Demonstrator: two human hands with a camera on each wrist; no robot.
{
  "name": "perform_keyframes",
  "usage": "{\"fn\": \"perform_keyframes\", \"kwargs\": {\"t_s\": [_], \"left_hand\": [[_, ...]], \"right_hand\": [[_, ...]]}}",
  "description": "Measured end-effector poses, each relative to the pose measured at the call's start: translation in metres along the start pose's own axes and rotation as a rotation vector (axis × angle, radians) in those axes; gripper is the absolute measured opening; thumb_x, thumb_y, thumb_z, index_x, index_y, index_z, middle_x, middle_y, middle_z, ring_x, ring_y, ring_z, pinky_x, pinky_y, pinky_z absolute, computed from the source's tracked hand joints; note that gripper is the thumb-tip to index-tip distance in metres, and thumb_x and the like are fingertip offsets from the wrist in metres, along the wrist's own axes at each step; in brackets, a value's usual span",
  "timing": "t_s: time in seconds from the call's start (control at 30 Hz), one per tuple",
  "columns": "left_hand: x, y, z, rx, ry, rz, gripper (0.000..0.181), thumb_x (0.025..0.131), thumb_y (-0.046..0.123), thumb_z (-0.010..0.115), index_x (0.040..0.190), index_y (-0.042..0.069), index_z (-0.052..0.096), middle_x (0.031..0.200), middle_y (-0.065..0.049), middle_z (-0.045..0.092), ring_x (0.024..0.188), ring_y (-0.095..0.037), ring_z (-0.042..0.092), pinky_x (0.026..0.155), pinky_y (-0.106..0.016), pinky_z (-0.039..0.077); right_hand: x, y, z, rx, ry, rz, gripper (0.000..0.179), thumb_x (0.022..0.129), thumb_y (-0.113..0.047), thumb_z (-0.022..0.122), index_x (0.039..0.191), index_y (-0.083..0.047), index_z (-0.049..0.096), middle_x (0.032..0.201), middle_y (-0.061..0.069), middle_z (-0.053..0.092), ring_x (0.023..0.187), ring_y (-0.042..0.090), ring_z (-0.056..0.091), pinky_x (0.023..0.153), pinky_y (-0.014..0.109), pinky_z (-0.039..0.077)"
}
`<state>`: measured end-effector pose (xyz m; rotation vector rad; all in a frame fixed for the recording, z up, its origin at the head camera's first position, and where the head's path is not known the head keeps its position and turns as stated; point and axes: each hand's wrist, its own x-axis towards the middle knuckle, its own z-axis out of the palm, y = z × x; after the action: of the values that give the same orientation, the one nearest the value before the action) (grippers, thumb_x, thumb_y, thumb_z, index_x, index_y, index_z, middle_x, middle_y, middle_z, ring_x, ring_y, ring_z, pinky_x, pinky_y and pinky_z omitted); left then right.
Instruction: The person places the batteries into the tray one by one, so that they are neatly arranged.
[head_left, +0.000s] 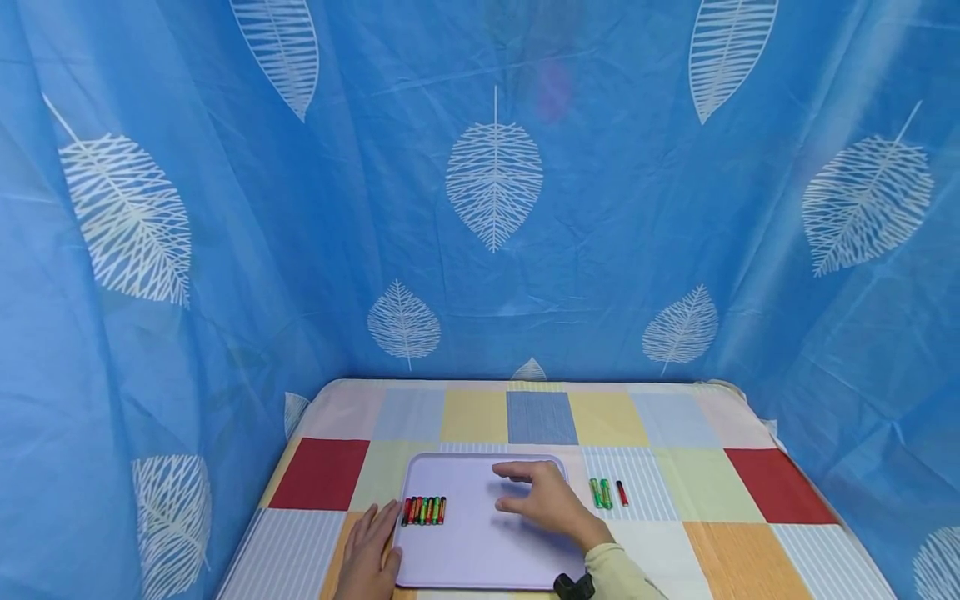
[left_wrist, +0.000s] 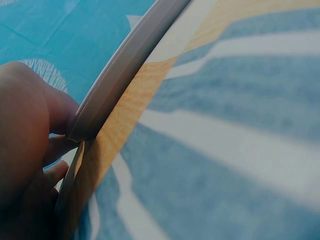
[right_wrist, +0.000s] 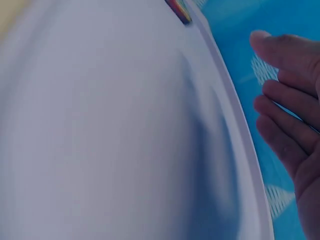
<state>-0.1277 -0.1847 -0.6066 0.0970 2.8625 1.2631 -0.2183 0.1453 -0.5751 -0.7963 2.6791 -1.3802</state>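
A pale lilac tray lies on the table. Several small batteries, red, black and green, stand side by side in a row near its left edge. My left hand rests at the tray's left side, fingers extended along the rim; in the left wrist view its fingers touch the tray's edge. Over the tray's right half hovers my right hand, thumb and fingers spread apart and holding nothing. The right wrist view shows the same relaxed, empty fingers above the tray, with the battery row's end at the top.
Right of the tray, two green batteries and one red-and-black battery lie on the patchwork tablecloth. A blue curtain with white leaf prints surrounds the table at the back and sides.
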Motion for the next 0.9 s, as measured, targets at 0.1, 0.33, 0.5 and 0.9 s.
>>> {"fn": "perform_keyframes", "kwargs": {"t_s": [0.1,0.33,0.5,0.9], "left_hand": [[0.0,0.0,0.0,-0.008,-0.006,-0.012,0.067,0.094,-0.001,0.067,0.159,-0.003,0.052,0.165,-0.026,0.05,0.159,-0.056,0.026,0.132,-0.076,0.008],[-0.002,-0.002,0.002,0.003,0.032,0.028,0.066,0.093,-0.002,0.067,0.157,-0.004,0.053,0.164,-0.026,0.052,0.158,-0.055,0.029,0.131,-0.074,0.01],[-0.003,-0.003,0.003,-0.002,0.076,0.079,0.065,0.092,-0.004,0.066,0.157,-0.004,0.054,0.163,-0.024,0.055,0.157,-0.053,0.031,0.132,-0.066,0.012],[-0.002,-0.005,0.004,0.024,0.094,0.082,0.065,0.091,-0.002,0.068,0.155,-0.003,0.057,0.16,-0.024,0.057,0.155,-0.053,0.034,0.128,-0.072,0.018]], "right_hand": [[-0.007,0.01,-0.018,0.008,0.007,0.021,0.051,0.089,-0.022,0.092,0.134,-0.004,0.077,0.134,0.005,0.079,0.122,0.031,0.077,0.107,0.042,0.064],[-0.026,0.028,-0.059,0.002,0.008,0.117,0.054,0.087,-0.019,0.093,0.136,-0.004,0.076,0.137,0.008,0.078,0.126,0.034,0.075,0.11,0.045,0.062],[-0.043,0.043,-0.084,-0.029,-0.004,0.142,0.056,0.087,-0.021,0.094,0.137,-0.005,0.076,0.138,0.01,0.077,0.127,0.035,0.074,0.108,0.045,0.063],[-0.075,0.067,-0.126,-0.134,-0.024,0.214,0.057,0.086,-0.019,0.093,0.138,-0.006,0.075,0.14,0.011,0.076,0.131,0.034,0.072,0.107,0.048,0.063]]}}
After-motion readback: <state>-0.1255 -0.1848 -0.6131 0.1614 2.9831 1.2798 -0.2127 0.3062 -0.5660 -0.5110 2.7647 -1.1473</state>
